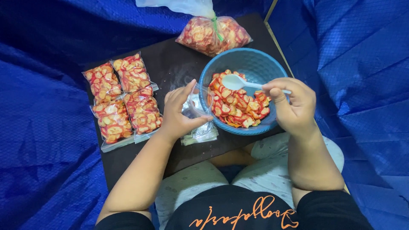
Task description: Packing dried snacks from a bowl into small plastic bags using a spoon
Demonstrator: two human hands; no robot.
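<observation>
My left hand [179, 113] holds a small clear plastic bag [197, 102] open at the rim of a blue bowl [255, 64]. The bowl holds red and yellow snack chips [238, 106]. My right hand [292, 104] grips a white plastic spoon [238, 82], its empty scoop hovering over the chips. Under my left hand lies a stack of empty clear bags [200, 132].
Several filled, sealed chip packets [123, 100] lie in two rows on the left of a dark board [170, 64]. A large tied bag of chips [213, 34] sits behind the bowl. Blue tarp [42, 127] surrounds the board. My crossed legs are below.
</observation>
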